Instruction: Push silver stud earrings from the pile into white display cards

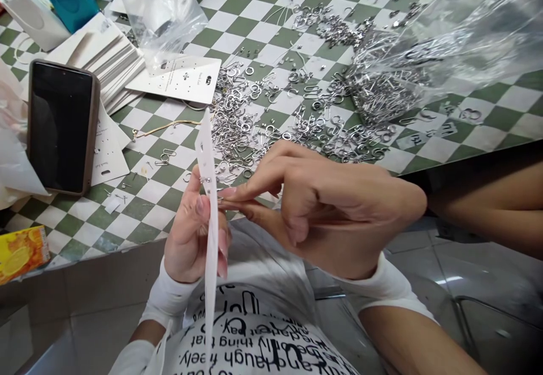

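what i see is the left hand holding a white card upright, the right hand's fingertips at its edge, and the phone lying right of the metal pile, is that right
Not quite: the head view shows the phone lying left of the loose metal pieces, not right of them. The rest stands: the left hand holds the white card upright, the right hand's fingertips at its edge.
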Motion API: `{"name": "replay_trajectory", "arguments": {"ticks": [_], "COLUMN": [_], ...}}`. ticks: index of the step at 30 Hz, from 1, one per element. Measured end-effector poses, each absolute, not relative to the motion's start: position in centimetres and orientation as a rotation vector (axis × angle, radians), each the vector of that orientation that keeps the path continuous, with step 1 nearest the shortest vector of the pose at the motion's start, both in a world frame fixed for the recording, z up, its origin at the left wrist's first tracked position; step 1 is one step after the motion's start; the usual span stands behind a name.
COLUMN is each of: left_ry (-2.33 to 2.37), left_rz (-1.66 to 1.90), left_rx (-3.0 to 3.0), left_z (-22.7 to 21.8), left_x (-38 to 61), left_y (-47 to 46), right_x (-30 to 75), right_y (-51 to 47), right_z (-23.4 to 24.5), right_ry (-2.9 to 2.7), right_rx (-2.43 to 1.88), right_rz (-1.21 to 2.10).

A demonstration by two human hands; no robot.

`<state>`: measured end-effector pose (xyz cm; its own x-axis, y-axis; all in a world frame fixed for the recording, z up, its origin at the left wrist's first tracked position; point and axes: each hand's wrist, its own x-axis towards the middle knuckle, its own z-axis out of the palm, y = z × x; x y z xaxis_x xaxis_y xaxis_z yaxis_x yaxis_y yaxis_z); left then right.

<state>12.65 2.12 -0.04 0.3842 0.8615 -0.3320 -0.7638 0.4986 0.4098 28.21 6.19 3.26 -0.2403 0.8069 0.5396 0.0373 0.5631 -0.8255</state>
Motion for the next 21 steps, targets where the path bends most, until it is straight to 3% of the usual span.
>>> {"name": "replay_trajectory", "arguments": {"ticks": [21], "left_ry": [0.54], "left_rz": [1.056], "left_rx": [0.185], "left_z": [-0.6], "left_x": [12.5], "left_y": [1.7], "right_x": [27.8], "right_y": [6.4], "right_z": [2.5], "right_ry": [-1.594], "right_rx": [-0.668], "right_rz": [0.893]}}
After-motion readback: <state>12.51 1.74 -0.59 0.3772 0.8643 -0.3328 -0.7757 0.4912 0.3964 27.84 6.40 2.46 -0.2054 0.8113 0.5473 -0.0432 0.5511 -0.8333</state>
